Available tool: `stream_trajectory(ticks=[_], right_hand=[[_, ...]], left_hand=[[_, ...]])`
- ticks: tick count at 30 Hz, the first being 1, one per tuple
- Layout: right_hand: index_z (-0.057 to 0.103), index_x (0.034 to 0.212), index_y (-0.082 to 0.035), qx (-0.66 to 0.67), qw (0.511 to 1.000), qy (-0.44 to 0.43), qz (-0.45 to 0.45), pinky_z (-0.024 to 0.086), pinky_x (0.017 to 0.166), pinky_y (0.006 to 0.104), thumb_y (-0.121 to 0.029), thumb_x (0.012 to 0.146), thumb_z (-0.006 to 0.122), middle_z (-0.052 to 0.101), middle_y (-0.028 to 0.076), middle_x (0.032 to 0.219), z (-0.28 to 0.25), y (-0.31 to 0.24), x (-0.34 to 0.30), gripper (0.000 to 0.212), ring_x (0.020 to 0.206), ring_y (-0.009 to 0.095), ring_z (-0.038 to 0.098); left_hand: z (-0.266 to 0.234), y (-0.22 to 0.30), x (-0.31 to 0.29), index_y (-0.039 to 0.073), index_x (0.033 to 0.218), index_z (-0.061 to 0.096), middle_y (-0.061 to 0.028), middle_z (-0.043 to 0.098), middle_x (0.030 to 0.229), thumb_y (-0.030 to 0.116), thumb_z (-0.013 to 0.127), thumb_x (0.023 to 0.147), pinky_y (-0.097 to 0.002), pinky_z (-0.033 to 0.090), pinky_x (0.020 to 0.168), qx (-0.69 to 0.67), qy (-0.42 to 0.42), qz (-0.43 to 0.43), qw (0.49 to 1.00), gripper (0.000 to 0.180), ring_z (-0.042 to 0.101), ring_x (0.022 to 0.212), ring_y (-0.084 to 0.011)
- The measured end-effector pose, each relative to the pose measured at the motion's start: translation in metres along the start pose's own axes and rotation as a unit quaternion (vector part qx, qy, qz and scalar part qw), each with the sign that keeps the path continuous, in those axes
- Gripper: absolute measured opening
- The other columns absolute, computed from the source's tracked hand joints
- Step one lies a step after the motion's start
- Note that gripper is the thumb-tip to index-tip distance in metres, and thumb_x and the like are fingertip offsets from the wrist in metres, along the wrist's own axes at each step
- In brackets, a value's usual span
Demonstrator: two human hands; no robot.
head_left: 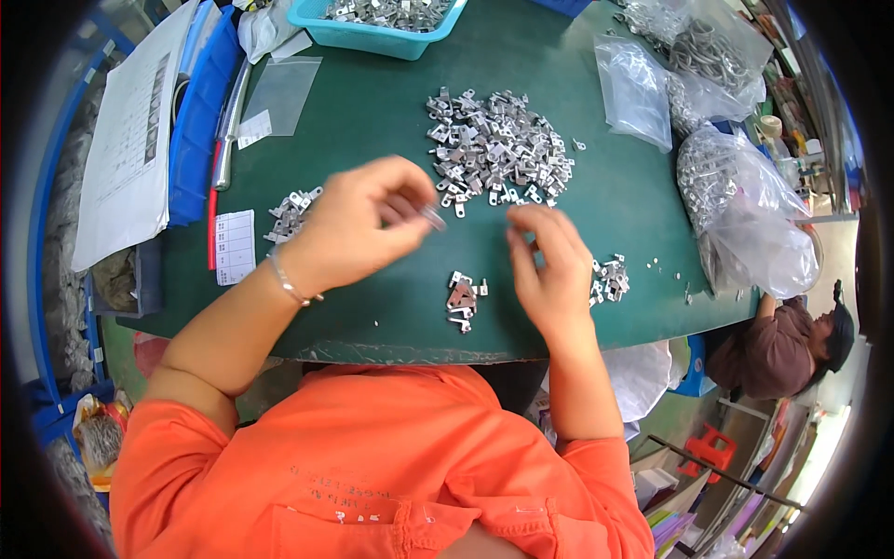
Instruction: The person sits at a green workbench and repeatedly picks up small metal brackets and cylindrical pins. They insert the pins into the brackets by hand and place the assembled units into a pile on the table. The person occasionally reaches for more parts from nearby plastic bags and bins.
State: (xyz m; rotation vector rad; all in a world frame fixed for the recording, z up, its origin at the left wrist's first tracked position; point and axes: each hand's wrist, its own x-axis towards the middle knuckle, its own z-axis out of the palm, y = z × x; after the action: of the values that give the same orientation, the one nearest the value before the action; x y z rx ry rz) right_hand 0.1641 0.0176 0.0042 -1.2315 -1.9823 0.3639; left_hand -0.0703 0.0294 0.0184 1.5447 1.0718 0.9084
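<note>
My left hand (358, 224) is closed, with a small metal bracket (433, 218) pinched at its fingertips, slightly blurred. To its right, my right hand (551, 270) is half curled, thumb and forefinger close together; whatever it may hold is hidden. Beyond both hands lies a large heap of small silvery metal brackets (498, 144). Between my forearms, near the table's front edge, sits a little cluster of brackets (461, 300), one of them brownish. Another small pile (291, 216) is partly covered by my left hand, and a further one (611, 279) lies just right of my right hand.
The green table (372, 102) carries a turquoise basket (377, 39) of metal parts at the back. Bulging clear bags of parts (717, 182) line the right side. On the left stand a blue bin (197, 140) and papers (130, 140). Another person (778, 349) is at far right.
</note>
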Motion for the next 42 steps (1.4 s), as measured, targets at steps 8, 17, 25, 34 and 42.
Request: stream_trajectory(ticks=[8,17,25,34,42], right_hand=[[0.066,0.092,-0.003,-0.157,0.987,-0.016,-0.028,0.044,0.074,0.0399,0.0,0.075,0.068,0.06,0.009,0.092,0.012,0.034,0.01,0.017,0.086,0.029,0.057],[0.066,0.096,-0.004,-0.187,0.966,-0.041,-0.174,0.047,0.074,0.038,0.007,0.066,0.062,0.059,0.008,0.094,0.009,0.023,0.06,0.032,0.084,0.029,0.055],[0.06,0.079,-0.006,-0.22,0.937,-0.111,-0.248,0.049,0.073,0.037,-0.005,0.071,0.059,0.056,0.009,0.086,0.02,0.036,0.089,0.008,0.084,0.028,0.056],[0.064,0.101,-0.004,-0.074,0.981,-0.071,-0.165,0.051,0.068,0.0406,-0.001,0.078,0.063,0.06,0.012,0.09,-0.002,0.027,0.059,0.022,0.081,0.033,0.061],[0.062,0.082,-0.003,0.001,0.993,-0.099,-0.063,0.051,0.064,0.0423,-0.006,0.077,0.07,0.061,0.011,0.079,0.007,0.014,0.031,0.009,0.075,0.034,0.062]], left_hand=[[-0.071,-0.01,-0.04,-0.002,0.088,0.062,-0.0125,0.061,0.085,-0.003,0.062,0.079,-0.0342,0.048,0.075,0.364,0.101,0.073,0.923,0.009,0.06,0.082,-0.0283],[-0.056,-0.003,-0.023,-0.001,0.092,0.063,-0.0147,0.06,0.096,0.0,0.065,0.079,-0.0378,0.047,0.082,0.369,0.1,0.163,0.91,0.013,0.058,0.092,-0.0323],[0.006,-0.003,0.006,0.002,0.09,0.064,-0.0124,0.06,0.092,0.004,0.068,0.077,-0.0376,0.047,0.08,0.275,-0.005,0.246,0.929,0.014,0.058,0.087,-0.0313],[0.032,-0.026,0.002,0.003,0.099,0.066,-0.0122,0.064,0.096,0.014,0.068,0.082,-0.0386,0.049,0.081,0.234,-0.109,0.212,0.943,0.02,0.061,0.09,-0.0314],[0.046,-0.034,-0.003,0.005,0.106,0.065,-0.0101,0.059,0.1,0.036,0.072,0.08,-0.0382,0.048,0.082,0.226,-0.188,0.279,0.914,0.041,0.057,0.091,-0.03]])
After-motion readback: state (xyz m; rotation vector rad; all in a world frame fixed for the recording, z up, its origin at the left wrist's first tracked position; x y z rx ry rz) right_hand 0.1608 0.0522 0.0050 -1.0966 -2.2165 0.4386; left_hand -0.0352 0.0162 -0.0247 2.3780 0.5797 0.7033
